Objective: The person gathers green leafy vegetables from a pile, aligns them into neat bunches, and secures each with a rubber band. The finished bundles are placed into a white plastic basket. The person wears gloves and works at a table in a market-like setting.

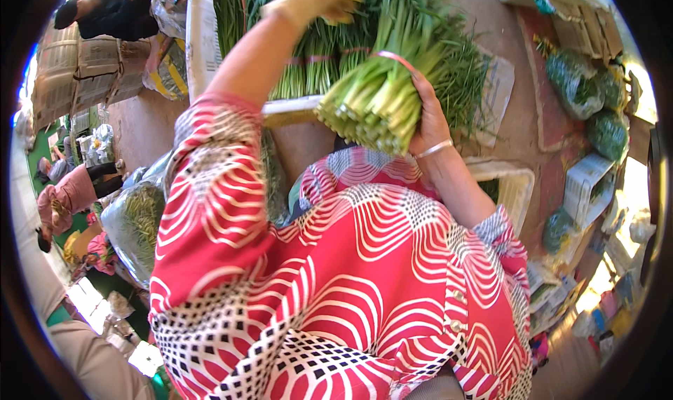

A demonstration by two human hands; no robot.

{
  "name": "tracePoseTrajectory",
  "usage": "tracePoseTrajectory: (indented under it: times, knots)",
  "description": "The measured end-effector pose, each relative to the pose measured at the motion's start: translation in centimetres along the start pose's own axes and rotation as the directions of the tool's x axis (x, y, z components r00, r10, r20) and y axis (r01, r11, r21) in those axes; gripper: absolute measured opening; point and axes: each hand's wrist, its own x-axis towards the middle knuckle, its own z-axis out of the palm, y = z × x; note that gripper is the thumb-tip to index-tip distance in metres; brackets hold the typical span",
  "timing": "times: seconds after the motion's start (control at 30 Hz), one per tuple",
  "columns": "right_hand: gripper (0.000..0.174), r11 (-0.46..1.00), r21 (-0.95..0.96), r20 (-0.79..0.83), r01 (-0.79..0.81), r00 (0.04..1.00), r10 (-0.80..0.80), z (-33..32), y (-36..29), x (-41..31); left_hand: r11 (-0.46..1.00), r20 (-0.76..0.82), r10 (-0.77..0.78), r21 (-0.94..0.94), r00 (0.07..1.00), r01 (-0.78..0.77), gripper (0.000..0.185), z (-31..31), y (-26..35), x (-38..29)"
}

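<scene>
My right hand point(432, 121) grips a thick bunch of long-stemmed greens point(376, 105) from its right side, near the pink band point(394, 58) tied around it. Pale cut stem ends face me, and the leaves point away. My left hand point(323, 0), blurred and yellowish, is over the crate at the top edge, left of the bunch's leaves. Its fingers look spread, with nothing visible in them. Below it, a white crate point(202, 37) holds several similar banded bunches point(310, 74). Loose leafy greens point(460, 84) lie right of the held bunch.
A white crate point(518, 189) stands by my right forearm, near a printed sack point(497, 95) on the floor. Bagged greens point(575, 82) and another crate point(589, 187) line the right. Stacked crates point(97, 79), a bag of greens point(134, 221) and people point(71, 195) are at left.
</scene>
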Motion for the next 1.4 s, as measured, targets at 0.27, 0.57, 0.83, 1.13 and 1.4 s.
tracePoseTrajectory:
  times: [0.27, 0.57, 0.83, 1.13, 1.4]
  knots:
    - [0.062, 0.925, -0.368, -0.071, -0.09, 0.995, 0.069, 2.4, 3.2, 2.3, 0.871, 0.102, 0.475, -0.197, 0.874, -0.45, 0.081, -3.1, -7.5, -15.8]
    - [0.039, 0.742, -0.625, -0.011, -0.242, 0.954, 0.301, 1.6, 4.3, 0.6, 0.896, 0.143, 0.389, 0.17, 0.91, -0.41, 0.107, -2.2, -10.3, -13.2]
    - [0.024, 0.744, -0.632, 0.414, 0.217, 0.906, 0.087, 0.9, -3.2, -1.4, 0.926, 0.257, 0.34, 0.075, 0.905, -0.37, 0.1, -2.3, -5.4, -13.3]
    - [0.02, 0.914, -0.324, 0.528, 0.244, 0.848, -0.04, 1.4, -3.3, 3.5, 0.957, 0.285, 0.289, -0.11, 0.914, -0.268, 0.098, -1.3, -8.8, -13.8]
    - [0.018, 0.989, -0.032, 0.723, 0.144, 0.687, -0.077, 2.7, -0.8, 7.9, 0.804, -0.159, 0.415, 0.525, 0.896, -0.279, 0.108, -1.0, -6.1, -18.2]
